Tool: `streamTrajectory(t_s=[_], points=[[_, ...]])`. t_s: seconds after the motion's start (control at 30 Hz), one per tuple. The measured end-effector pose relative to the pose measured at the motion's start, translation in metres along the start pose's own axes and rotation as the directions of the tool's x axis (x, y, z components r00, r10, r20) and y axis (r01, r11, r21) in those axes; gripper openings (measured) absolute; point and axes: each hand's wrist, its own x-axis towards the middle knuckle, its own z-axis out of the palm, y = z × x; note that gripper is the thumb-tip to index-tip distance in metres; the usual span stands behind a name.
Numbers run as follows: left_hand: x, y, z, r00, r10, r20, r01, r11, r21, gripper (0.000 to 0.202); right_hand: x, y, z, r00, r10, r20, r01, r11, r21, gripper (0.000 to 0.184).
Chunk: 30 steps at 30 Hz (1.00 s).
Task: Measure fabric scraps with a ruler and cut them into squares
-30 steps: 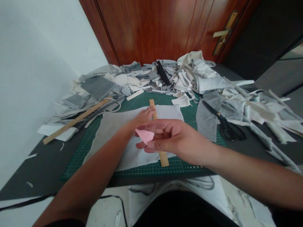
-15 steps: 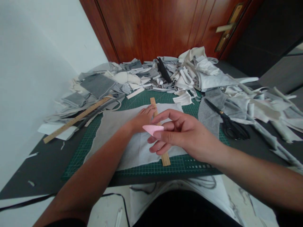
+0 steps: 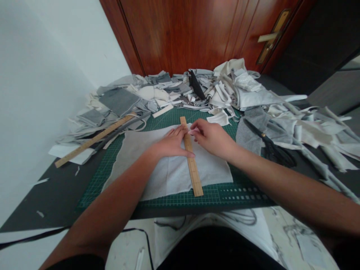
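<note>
A light grey piece of cloth lies spread on the green cutting mat. Across it runs a wooden ruler, pointing away from me. My left hand lies flat with fingers spread, pressing on the ruler and the cloth beside it. At the ruler's right edge, near its far end, my right hand pinches a piece of pink tailor's chalk. Only a bit of the chalk shows between the fingers, and its tip is down by the cloth.
Black scissors rest on grey cloth at the right. A second wooden ruler lies at the left. Heaps of fabric scraps line the table's back and right, before a wooden door.
My right hand has moved away from me and down to the ruler's far end, with the chalk now lowered to the cloth. My left hand stays on the ruler, its thumb now visible.
</note>
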Motion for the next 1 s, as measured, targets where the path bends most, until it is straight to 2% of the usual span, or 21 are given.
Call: streamTrajectory(t_s=[0.03, 0.1, 0.2, 0.37, 0.57, 0.8, 1.0], points=[[0.000, 0.001, -0.001, 0.999, -0.031, 0.013, 0.031, 0.999, 0.005, 0.126, 0.011, 0.009, 0.004, 1.000, 0.029, 0.012, -0.027, 0.994, -0.109, 0.019], [0.000, 0.003, -0.003, 0.997, -0.068, 0.033, 0.067, 0.998, 0.021, 0.130, 0.030, 0.024, 0.012, 0.997, 0.075, 0.016, -0.070, 0.972, -0.225, 0.020], [-0.001, 0.004, -0.003, 0.998, -0.053, 0.034, 0.052, 0.998, 0.030, 0.133, 0.047, 0.033, 0.023, 0.995, 0.104, -0.004, -0.102, 0.963, -0.249, 0.024], [0.000, 0.003, 0.000, 0.997, -0.071, 0.028, 0.070, 0.997, 0.022, 0.139, 0.058, 0.033, 0.038, 0.995, 0.102, 0.002, -0.095, 0.942, -0.322, 0.024], [0.000, 0.007, -0.002, 0.997, -0.068, 0.033, 0.068, 0.998, 0.016, 0.137, 0.060, 0.034, 0.043, 0.995, 0.073, 0.074, -0.049, 0.960, -0.275, 0.024], [-0.001, 0.010, -0.004, 0.995, -0.096, 0.032, 0.095, 0.995, 0.021, 0.138, 0.063, 0.050, 0.032, 0.979, -0.084, 0.186, 0.120, 0.973, -0.196, 0.033], [0.000, 0.007, -0.002, 0.996, -0.088, 0.028, 0.088, 0.996, 0.004, 0.138, 0.066, 0.054, 0.023, 0.960, -0.137, 0.244, 0.173, 0.976, -0.132, 0.029]])
